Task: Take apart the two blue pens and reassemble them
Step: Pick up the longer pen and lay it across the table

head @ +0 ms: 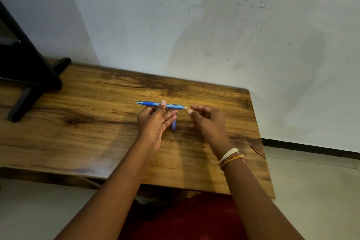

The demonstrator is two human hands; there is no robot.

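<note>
Over the wooden desk (97, 122), the left hand (153, 121) pinches 1 blue pen (161, 105) level; no writing is legible on it. The right hand (206, 121), loosely curled, holds nothing visible just beside the pen's end. A blurred blue piece (174, 124) lies below.

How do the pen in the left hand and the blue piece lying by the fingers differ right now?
The held pen is long and lies crosswise, lifted off the table by the left hand; the blue piece is short, points toward the camera and rests on the wood, untouched. The pen shows a darker grip and tip; the piece looks plain. Both are blue.
</note>
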